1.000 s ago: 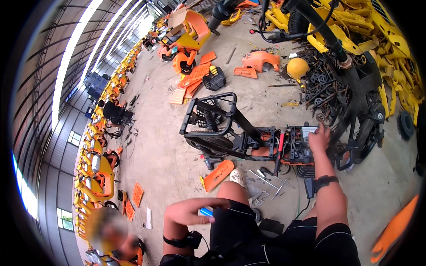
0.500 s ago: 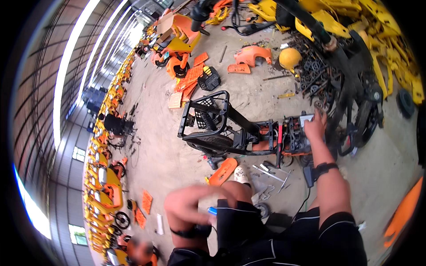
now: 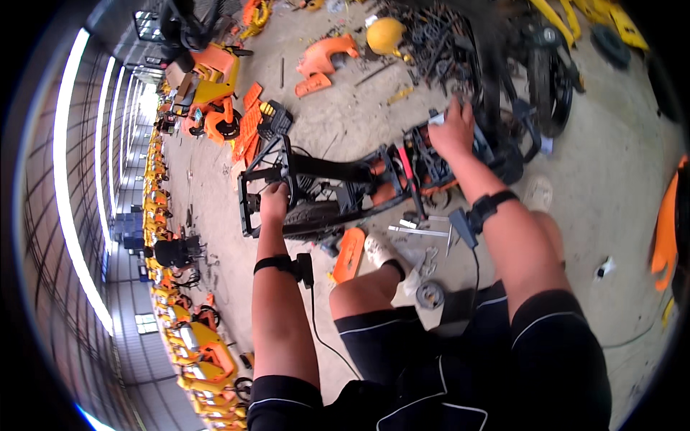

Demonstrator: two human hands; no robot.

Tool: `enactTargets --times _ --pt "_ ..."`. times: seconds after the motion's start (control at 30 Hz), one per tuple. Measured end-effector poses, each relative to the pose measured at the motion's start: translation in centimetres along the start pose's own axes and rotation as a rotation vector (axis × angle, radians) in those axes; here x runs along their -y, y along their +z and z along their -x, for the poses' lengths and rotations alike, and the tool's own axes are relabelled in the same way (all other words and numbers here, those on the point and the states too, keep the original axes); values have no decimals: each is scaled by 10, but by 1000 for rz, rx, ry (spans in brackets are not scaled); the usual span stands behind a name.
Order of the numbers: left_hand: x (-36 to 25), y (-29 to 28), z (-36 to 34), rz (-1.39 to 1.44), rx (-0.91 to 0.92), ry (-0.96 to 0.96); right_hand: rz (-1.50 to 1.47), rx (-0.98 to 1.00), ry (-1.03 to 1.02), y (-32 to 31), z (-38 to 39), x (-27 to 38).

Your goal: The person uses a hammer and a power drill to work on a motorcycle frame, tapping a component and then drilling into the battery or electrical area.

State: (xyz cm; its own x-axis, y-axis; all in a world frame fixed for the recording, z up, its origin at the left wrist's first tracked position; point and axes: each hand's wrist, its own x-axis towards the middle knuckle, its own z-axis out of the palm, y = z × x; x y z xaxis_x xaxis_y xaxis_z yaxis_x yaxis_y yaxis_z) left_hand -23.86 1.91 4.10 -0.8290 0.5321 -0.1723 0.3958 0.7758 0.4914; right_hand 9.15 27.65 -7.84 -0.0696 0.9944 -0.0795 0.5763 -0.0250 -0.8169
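Note:
A stripped black scooter frame (image 3: 327,167) lies across the floor in front of me, its rear wheel (image 3: 316,215) showing under the rear end. My left hand (image 3: 274,201) is closed on the tubing at that rear end, fingertips partly hidden. Farther right, my right hand (image 3: 453,133) reaches over the middle section with its fingers bent down around the edge. A pale patch (image 3: 437,120) shows beside its thumb. Between the hands, a red-handled tool (image 3: 406,164) rests across the frame. Both forearms wear black straps with small boxes and cables.
Near my shoe (image 3: 381,251) are an orange panel (image 3: 349,255), a metal T-shaped tool (image 3: 424,230) and a grey ring (image 3: 430,294). Beyond the frame are a yellow rounded shell (image 3: 385,36), an orange fender (image 3: 327,56) and dark metal parts (image 3: 438,43). Yellow scooters (image 3: 208,345) line the left.
My left hand has gone from near my knee out to the frame's rear end. A blue item by that hand is no longer visible. The view has shifted; my right hand stays on the frame.

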Motion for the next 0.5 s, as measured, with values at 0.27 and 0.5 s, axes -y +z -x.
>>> enactTargets --times 0.27,0.5 --pt "2 1 -10 -171 -97 91 39 -30 -43 7 1 0" --pt "-7 -11 8 -201 -93 -5 5 -3 -58 9 4 5"
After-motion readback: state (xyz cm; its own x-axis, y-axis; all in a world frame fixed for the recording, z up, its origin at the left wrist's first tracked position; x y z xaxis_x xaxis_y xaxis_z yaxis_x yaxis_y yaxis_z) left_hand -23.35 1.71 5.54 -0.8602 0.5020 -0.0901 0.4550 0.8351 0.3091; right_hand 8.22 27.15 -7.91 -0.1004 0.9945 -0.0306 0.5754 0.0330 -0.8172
